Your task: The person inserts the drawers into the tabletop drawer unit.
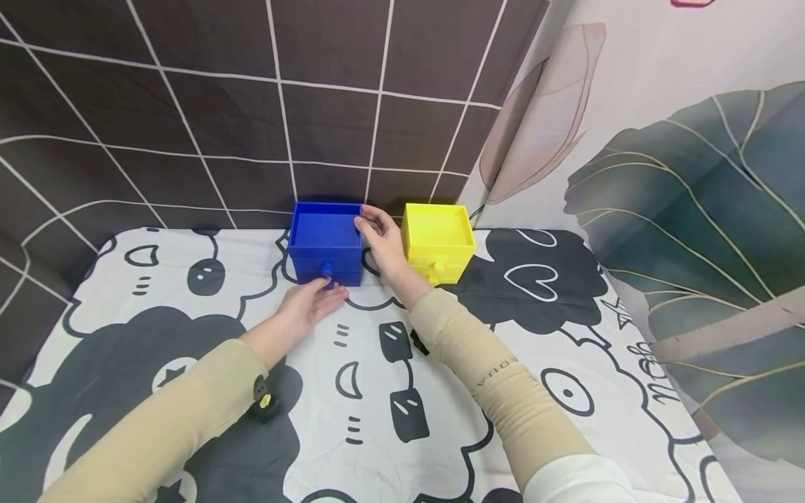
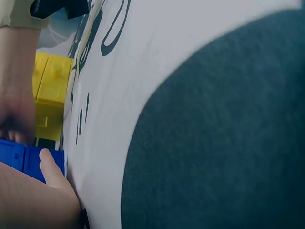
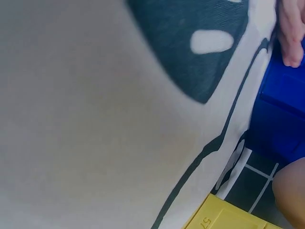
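A blue drawer box point(image 1: 325, 234) with an open-topped tray stands against the dark gridded backdrop. At its front my left hand point(image 1: 302, 305) lies low, fingers stretched out and thumb beside the blue knob point(image 1: 327, 269); whether the thumb touches it is hard to tell. My right hand point(image 1: 385, 244) rests at the box's right side, thumb and fingertips at the upper rim. In the right wrist view the left hand's straight fingers point(image 3: 291, 36) lie before the blue front. A similar yellow drawer box point(image 1: 438, 241) stands just right of my right hand.
Both boxes sit on a white cloth point(image 1: 371, 342) printed with black cartoon shapes, near its back edge. Close behind rises the dark gridded backdrop point(image 1: 327, 126). A leaf-patterned curtain point(image 1: 704, 209) hangs on the right.
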`<action>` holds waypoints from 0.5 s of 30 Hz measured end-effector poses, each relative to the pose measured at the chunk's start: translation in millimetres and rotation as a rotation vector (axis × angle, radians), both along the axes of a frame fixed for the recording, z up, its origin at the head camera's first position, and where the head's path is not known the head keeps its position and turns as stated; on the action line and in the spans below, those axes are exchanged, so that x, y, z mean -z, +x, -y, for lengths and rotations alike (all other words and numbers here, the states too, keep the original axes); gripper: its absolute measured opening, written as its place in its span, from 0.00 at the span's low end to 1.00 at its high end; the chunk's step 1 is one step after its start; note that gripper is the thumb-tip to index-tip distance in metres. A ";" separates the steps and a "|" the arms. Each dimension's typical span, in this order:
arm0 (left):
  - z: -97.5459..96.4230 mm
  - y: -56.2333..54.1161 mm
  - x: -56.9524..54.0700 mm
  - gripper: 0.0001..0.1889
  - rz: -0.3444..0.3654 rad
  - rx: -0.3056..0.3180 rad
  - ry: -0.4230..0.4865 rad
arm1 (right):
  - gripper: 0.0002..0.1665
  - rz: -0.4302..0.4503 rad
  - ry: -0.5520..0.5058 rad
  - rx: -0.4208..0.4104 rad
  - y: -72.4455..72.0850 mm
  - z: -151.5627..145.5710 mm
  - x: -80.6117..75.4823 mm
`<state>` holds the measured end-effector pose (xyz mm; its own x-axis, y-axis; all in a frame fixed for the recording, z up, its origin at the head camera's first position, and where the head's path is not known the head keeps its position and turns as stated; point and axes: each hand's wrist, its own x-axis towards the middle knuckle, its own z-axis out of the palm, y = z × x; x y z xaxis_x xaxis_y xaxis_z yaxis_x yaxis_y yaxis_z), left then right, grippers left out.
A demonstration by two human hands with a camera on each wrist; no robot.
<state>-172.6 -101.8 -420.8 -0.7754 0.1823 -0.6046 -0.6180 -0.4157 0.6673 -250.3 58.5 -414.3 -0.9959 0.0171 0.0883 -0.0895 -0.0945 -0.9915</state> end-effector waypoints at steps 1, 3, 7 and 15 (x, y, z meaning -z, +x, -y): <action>0.2 0.2 0.7 0.28 -0.005 0.011 0.006 | 0.23 0.002 -0.006 0.000 0.5 -0.5 -0.3; 0.9 1.2 1.8 0.28 -0.012 0.031 0.019 | 0.24 0.008 -0.012 0.002 1.9 -1.6 -1.5; 3.9 4.5 3.1 0.29 -0.028 0.067 0.036 | 0.24 0.022 -0.020 0.004 5.1 -3.3 -6.0; 20.4 13.7 1.3 0.31 -0.067 0.090 0.027 | 0.28 -0.027 0.004 -0.034 7.8 -8.5 -15.6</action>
